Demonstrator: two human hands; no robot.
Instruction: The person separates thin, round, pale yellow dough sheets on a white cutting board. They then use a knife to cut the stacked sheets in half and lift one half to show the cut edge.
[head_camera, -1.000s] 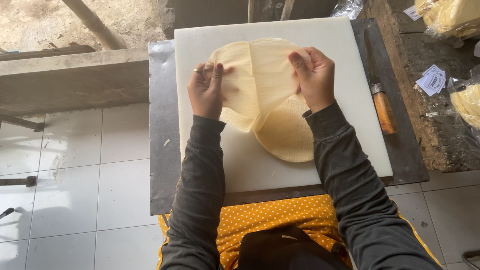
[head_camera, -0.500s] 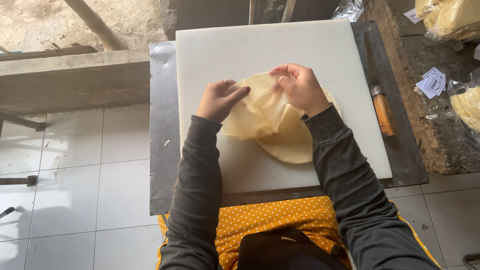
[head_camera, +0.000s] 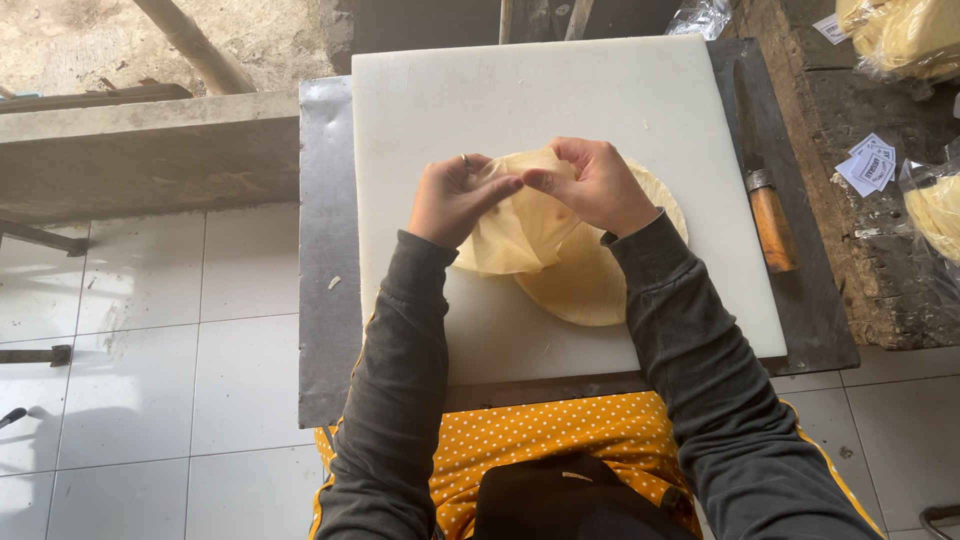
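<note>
At two o'clock small white paper labels (head_camera: 868, 166) lie on the worn wooden bench (head_camera: 850, 260), between clear bags of yellow sheets (head_camera: 905, 35) at one and three o'clock. A wooden-handled knife (head_camera: 768, 215) lies beside the white cutting board (head_camera: 560, 100). At centre, the left hand (head_camera: 455, 198) and right hand (head_camera: 597, 187) pinch a thin pale-yellow dough sheet (head_camera: 515, 235) with closed fingertips, lifted over the round stack (head_camera: 600, 285).

Seen from above: the left hand (head_camera: 455, 198) and right hand (head_camera: 597, 185) pinch a thin pale wrapper (head_camera: 520, 235) together, lifted off a round stack (head_camera: 600, 275) on a white board (head_camera: 560, 100). A knife (head_camera: 765, 195) lies right of the board.
</note>
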